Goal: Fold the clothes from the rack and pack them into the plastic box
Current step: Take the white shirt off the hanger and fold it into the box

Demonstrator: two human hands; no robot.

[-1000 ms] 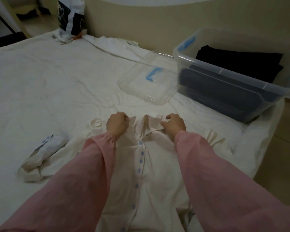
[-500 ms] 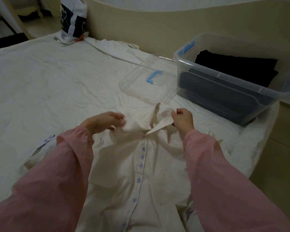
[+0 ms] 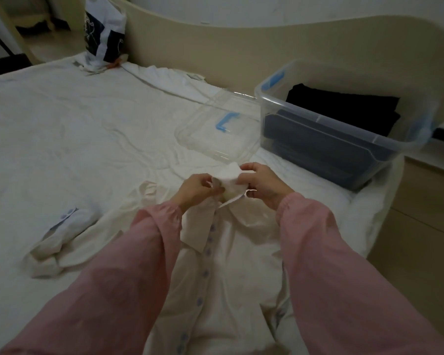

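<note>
Bedsheet [image 3: 75, 139]: left hand [image 3: 198, 189], right hand [image 3: 264, 183] around collar [image 3: 228, 178]

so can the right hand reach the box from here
Probably yes: the open box sits just past the right hand, nothing between them, lid off to the side. But that hand is pinching the collar.

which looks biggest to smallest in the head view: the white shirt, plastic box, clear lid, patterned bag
1. white shirt, though it lies nearest the camera, so this is unsure
2. plastic box
3. clear lid
4. patterned bag, farthest away
</note>
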